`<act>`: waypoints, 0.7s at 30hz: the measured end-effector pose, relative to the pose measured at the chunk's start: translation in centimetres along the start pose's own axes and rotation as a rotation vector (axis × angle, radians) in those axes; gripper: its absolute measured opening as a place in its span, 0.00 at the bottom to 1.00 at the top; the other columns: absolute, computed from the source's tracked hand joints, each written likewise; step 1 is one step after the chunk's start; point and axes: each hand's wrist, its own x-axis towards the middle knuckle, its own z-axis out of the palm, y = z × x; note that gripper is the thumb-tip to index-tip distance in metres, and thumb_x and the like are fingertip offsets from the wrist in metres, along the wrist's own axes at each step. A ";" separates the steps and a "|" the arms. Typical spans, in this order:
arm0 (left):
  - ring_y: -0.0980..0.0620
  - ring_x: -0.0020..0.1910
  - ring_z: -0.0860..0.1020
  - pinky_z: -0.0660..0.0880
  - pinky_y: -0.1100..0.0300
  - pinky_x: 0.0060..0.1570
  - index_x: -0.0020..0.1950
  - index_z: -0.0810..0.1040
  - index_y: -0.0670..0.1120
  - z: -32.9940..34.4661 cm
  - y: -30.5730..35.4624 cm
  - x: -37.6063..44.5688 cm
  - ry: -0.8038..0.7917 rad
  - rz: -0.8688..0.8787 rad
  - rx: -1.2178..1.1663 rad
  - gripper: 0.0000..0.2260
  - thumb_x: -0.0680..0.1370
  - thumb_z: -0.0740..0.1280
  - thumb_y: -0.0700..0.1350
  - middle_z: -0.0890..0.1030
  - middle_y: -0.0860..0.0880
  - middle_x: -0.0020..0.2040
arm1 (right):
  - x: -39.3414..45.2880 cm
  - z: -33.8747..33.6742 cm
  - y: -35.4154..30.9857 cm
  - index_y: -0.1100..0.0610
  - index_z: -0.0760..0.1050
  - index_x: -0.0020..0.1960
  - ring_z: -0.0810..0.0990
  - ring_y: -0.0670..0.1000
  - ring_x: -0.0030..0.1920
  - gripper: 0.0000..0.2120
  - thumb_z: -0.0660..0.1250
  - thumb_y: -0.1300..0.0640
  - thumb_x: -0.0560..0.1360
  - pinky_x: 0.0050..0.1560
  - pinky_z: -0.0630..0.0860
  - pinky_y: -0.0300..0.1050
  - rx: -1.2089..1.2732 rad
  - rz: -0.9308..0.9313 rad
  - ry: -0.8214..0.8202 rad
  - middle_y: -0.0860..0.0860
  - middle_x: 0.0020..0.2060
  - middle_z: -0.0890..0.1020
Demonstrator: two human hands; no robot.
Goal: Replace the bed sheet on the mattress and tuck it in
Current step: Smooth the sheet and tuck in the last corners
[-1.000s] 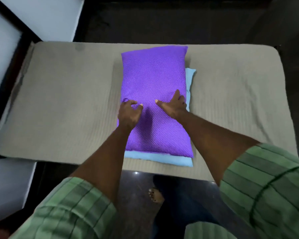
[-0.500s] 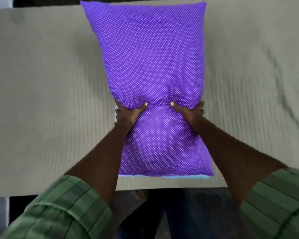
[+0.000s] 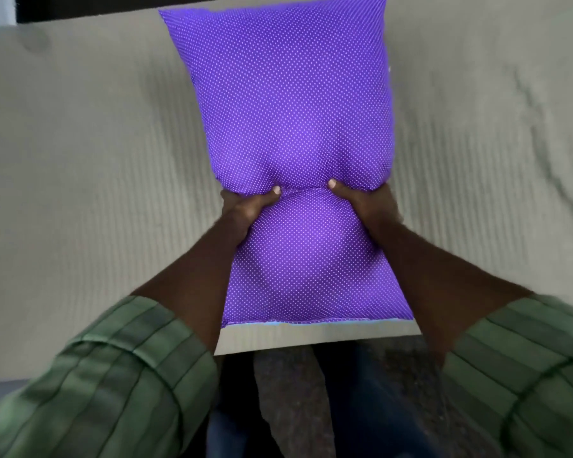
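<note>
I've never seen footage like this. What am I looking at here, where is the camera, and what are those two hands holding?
There is no robot here: a person wears a wide-angle camera on the head, so you look down along their own arms in green striped sleeves. Below is a bed, its mattress covered in beige ribbed fabric. On it lies a purple dotted pillow. The left hand and the right hand grip the pillow at its middle, one on each side, thumbs pressed into the top so it pinches in like a waist. A thin strip of light blue fabric peeks out under the pillow's near edge; what it belongs to cannot be told.
</note>
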 end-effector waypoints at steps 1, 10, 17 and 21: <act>0.50 0.62 0.81 0.76 0.46 0.67 0.75 0.68 0.48 -0.6 0.1 -0.4 -0.011 0.013 -0.022 0.63 0.45 0.87 0.65 0.80 0.52 0.67 | -1.0 0.1 -0.7 0.45 0.67 0.77 0.78 0.53 0.68 0.67 0.77 0.20 0.42 0.73 0.71 0.57 -0.010 -0.009 -0.002 0.45 0.70 0.78; 0.53 0.60 0.82 0.78 0.46 0.65 0.74 0.70 0.52 -15.7 -1.1 -5.0 0.018 0.106 -0.112 0.55 0.51 0.88 0.62 0.81 0.55 0.65 | -12.7 8.3 -5.0 0.46 0.68 0.76 0.78 0.55 0.68 0.69 0.75 0.18 0.40 0.75 0.67 0.60 -0.043 -0.059 -0.025 0.47 0.69 0.79; 0.67 0.51 0.82 0.80 0.66 0.54 0.70 0.71 0.50 -38.1 -2.4 -6.4 0.126 0.232 -0.075 0.40 0.63 0.87 0.46 0.81 0.58 0.59 | -25.7 26.2 -7.0 0.44 0.67 0.77 0.78 0.53 0.68 0.65 0.81 0.23 0.44 0.72 0.72 0.58 0.103 -0.116 -0.195 0.45 0.71 0.77; 0.52 0.64 0.78 0.75 0.49 0.68 0.79 0.63 0.51 -49.5 -2.8 -6.2 0.166 0.193 0.007 0.57 0.56 0.87 0.59 0.76 0.53 0.70 | -31.8 35.8 -8.5 0.43 0.64 0.78 0.76 0.55 0.70 0.66 0.80 0.22 0.45 0.73 0.70 0.61 0.137 -0.139 -0.249 0.46 0.72 0.76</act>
